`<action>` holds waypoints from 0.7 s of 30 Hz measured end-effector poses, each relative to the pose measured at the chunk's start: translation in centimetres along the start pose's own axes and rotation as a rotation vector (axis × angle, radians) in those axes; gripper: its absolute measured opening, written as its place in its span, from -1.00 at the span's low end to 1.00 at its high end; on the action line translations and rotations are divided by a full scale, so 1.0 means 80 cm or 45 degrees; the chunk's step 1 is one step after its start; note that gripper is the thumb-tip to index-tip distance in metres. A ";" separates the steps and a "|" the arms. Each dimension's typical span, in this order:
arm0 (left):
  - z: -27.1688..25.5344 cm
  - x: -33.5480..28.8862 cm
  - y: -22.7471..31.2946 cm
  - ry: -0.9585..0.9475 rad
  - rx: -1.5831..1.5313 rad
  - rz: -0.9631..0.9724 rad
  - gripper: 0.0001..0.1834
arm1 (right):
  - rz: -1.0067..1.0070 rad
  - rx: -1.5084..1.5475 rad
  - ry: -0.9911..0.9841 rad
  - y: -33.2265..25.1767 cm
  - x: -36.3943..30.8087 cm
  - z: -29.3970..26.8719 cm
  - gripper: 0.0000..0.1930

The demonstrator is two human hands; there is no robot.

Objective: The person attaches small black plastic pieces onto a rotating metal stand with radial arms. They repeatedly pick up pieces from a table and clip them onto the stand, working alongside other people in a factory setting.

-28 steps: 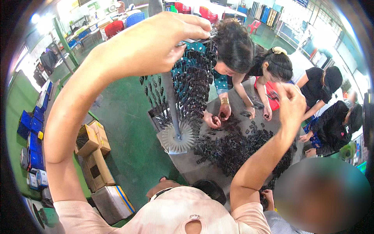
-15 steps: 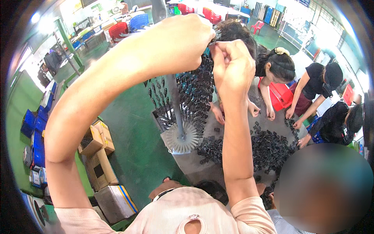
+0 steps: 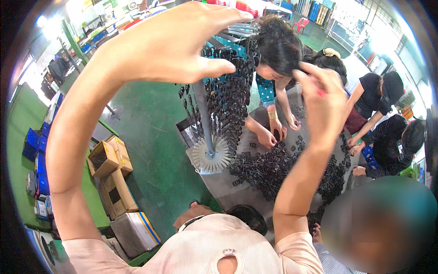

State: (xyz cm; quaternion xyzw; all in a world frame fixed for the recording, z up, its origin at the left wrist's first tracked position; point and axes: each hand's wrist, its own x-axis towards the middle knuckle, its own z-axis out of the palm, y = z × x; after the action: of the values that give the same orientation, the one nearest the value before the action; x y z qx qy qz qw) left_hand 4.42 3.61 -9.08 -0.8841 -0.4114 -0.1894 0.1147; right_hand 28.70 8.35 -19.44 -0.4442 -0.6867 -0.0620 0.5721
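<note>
My left hand point(image 3: 196, 43) is raised at the top of a rack, fingers stretched out and thumb apart, holding nothing visible. Dense strings of small black parts point(image 3: 235, 102) hang from the rack below it, around a grey pole point(image 3: 204, 114). The pole rises from a slotted round disc point(image 3: 210, 156). To the right, above the table, my right hand point(image 3: 326, 98) has bent fingers smeared by motion; whether they hold anything cannot be made out. Beneath my right forearm, a heap of small black parts point(image 3: 260, 171) covers much of the grey table point(image 3: 223, 187).
Across the table a person in a dotted teal sleeve point(image 3: 266, 91) handles black parts, with several other people farther right. Another person sits close at my lower right. Cardboard boxes point(image 3: 116, 194) stand on the left, beside blue bins point(image 3: 42, 166). Green floor point(image 3: 155, 146) lies between.
My hands, together at the rack's top before, have come apart. The left has opened and moved left; the right has swung right and down. The person across the table is now more visible.
</note>
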 end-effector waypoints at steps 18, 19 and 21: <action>0.017 -0.001 -0.026 0.017 0.080 0.182 -0.50 | 0.110 -0.513 -0.094 0.044 0.006 -0.047 -0.75; 0.014 0.004 -0.018 -0.002 0.084 0.132 -0.49 | 0.030 -0.257 -0.035 0.029 0.010 -0.029 -0.75; 0.010 0.013 -0.004 -0.048 0.106 0.012 -0.46 | -0.135 0.083 -0.014 -0.017 0.009 0.011 -0.79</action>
State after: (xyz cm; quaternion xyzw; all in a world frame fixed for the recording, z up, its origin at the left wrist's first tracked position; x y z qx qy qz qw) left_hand 4.96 4.84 -9.34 -0.8839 -0.4170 -0.1548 0.1444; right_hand 27.19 8.46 -18.56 -0.3887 -0.7141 -0.0672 0.5783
